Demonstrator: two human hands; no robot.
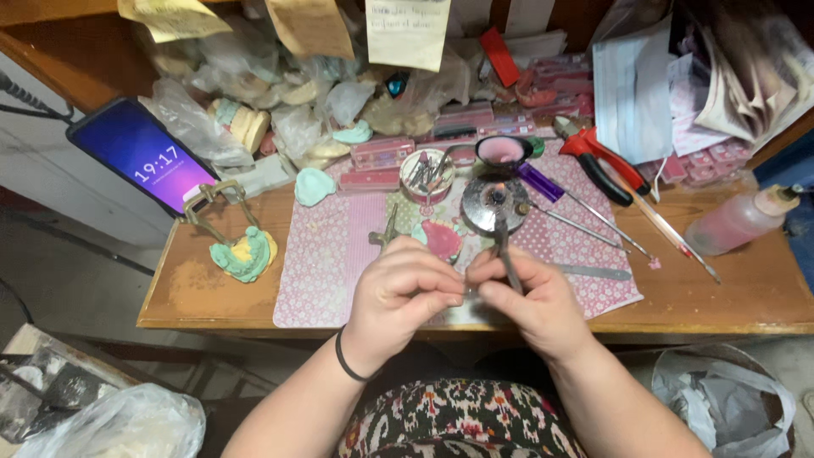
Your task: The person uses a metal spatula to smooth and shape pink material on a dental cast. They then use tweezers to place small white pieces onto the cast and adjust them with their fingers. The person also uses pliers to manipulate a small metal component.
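Observation:
My left hand (398,293) and my right hand (530,297) meet over the near edge of a pink patterned mat (326,271). The left hand's fingers are curled around something small that I cannot make out. A thin metal tool (502,237) is gripped in my right hand, its tip reaching up toward a small round metal burner (494,202). A pink and green dental cast (441,237) lies just beyond my left hand's fingers.
A phone (140,153) leans at the left, beside a brass articulator holding a green cast (242,246). Red-handled pliers (598,157), several metal instruments (585,225), a cup of tools (426,174) and a plastic bottle (738,222) lie on the wooden table (203,293). Bagged casts crowd the back.

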